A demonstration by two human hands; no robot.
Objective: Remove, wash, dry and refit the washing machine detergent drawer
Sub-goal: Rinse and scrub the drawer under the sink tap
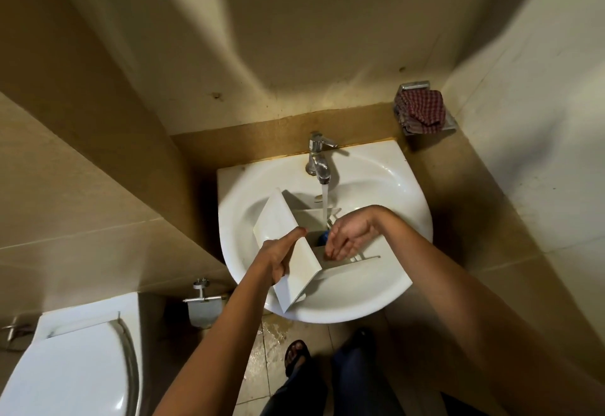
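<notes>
The white detergent drawer lies tilted in the white washbasin, its front panel toward the lower left. My left hand grips that front panel, thumb along its top edge. Over the drawer's compartments, my right hand reaches in with relaxed, loosely bent fingers, touching the inside near a blue insert. Water runs from the chrome tap onto the drawer's back part.
A red checked cloth sits on a metal wall rack at the right. A toilet stands at the lower left, with a paper holder beside it. The floor under the basin is wet, by my foot.
</notes>
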